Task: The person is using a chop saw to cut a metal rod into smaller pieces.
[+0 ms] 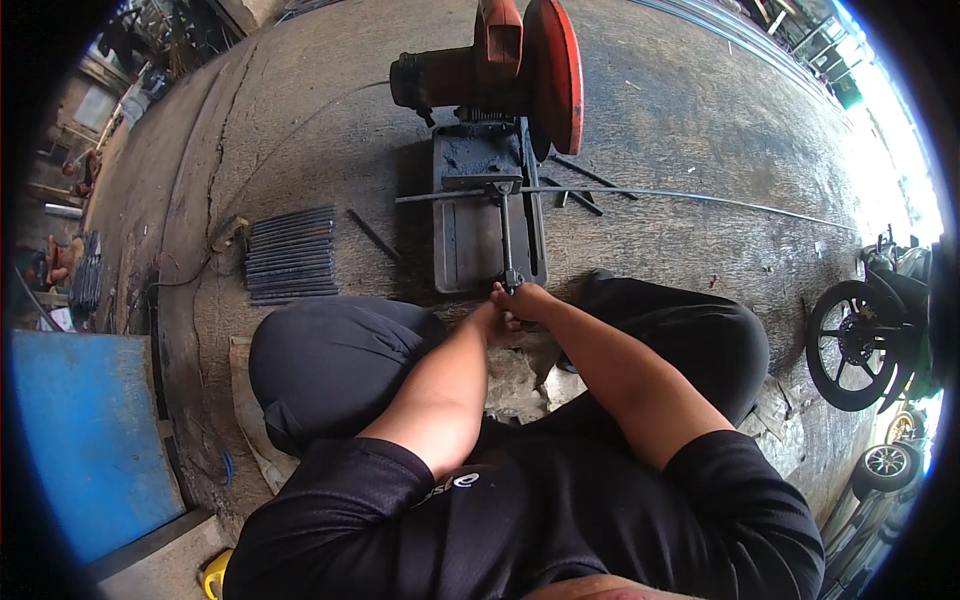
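A cut-off saw with a red blade guard [556,75] stands before me on its dark metal base [458,255]. A long thin metal rod [690,196] lies crosswise through its vise and sticks out on both sides. The vise screw [506,235] runs back toward me, ending in a crank handle [513,279]. My right hand [528,302] is closed around that handle. Just below and left of it is my left hand [494,318], its fingers curled and partly covered by the right one; what they hold is hidden.
Cut rods [290,258] lie in a neat stack left of the saw, with a single short piece [374,236] beside them. Several dark pieces [592,178] lie right of the base. A power cord [300,140] trails leftward. A blue panel [90,440] and a motorcycle wheel [850,345] flank me.
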The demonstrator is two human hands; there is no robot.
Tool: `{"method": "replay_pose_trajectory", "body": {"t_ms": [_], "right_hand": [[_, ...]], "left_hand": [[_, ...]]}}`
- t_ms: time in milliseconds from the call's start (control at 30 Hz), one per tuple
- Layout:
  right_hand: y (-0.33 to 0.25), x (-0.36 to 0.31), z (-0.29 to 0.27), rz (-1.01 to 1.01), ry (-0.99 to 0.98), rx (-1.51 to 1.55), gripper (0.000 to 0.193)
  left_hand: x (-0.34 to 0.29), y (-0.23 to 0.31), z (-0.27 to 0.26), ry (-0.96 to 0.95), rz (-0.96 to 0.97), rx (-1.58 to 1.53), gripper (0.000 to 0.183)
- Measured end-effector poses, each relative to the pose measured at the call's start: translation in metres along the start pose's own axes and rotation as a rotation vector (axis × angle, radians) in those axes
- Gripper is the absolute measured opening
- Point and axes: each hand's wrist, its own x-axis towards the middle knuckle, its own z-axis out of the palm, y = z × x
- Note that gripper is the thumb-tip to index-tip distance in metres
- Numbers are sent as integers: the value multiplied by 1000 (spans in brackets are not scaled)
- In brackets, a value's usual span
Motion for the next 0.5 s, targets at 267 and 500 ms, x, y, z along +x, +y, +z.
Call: {"method": "replay_pose_trajectory", "body": {"t_ms": [267, 500], "right_hand": [[45, 24, -2, -119, -48, -287, 50], [77, 66, 14, -364, -153, -943, 46]], "left_hand": [[32, 12, -13, 512, 135, -688, 37], [24, 19, -9, 751, 226, -368, 43]]}}
